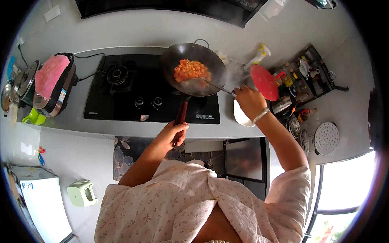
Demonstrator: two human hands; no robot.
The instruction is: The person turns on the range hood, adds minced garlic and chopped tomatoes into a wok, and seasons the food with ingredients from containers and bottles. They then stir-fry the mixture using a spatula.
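A dark wok [170, 60] sits over the right side of the black gas hob [97, 101]. Chopped orange-red pieces, perhaps tomato [189, 69], lie in it, and steam rises at its right side. My left hand [173, 134] is wrapped round the wok's brown handle [182, 111]. The dark grip of a long metal spatula or ladle [216, 86] is closed in my right hand [248, 101]. Its head rests among the food, partly hidden by steam, so its exact shape cannot be made out. A white bowl [242, 117] stands below my right hand, partly covered by it.
A red round lid or plate [264, 83], a spray bottle [259, 56] and a rack of seasoning bottles [312, 75] stand to the right. At the left are a rice cooker [60, 95] with a pink cloth [52, 76] and a green scoop [34, 117]. A second burner [117, 75] is left of the wok.
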